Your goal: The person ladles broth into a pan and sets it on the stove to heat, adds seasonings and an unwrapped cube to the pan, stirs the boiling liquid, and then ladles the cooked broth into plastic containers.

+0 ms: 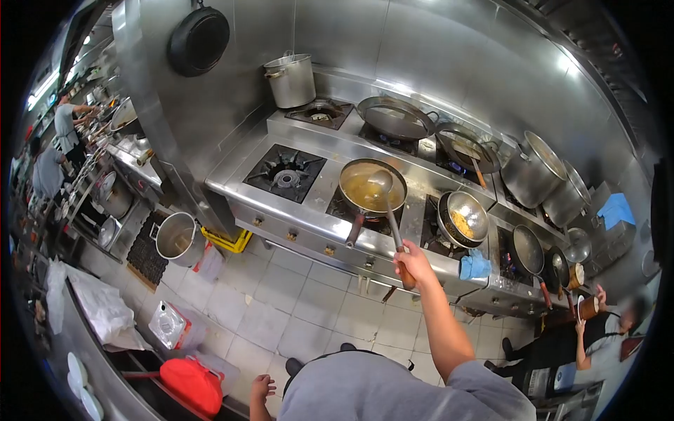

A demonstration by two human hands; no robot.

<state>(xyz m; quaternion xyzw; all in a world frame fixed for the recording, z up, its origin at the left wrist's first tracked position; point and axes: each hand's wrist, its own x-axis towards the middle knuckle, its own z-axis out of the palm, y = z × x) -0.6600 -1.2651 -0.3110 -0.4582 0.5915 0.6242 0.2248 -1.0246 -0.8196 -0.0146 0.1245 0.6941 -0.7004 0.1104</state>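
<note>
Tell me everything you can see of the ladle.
The ladle has a round, grey, metallic-looking bowl, a long straight shaft and a brown, wood-like handle end. It slants across the front of the stove, its bowl within the rim of the pan over yellowish contents. The right hand grips it near the handle end. Whether the bowl touches the pan's bottom can't be told.

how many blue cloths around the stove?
2. One blue cloth on the front edge of the stove, right of the right hand gripping the ladle; another blue cloth over the steel unit at far right. Others may be hidden.
</note>
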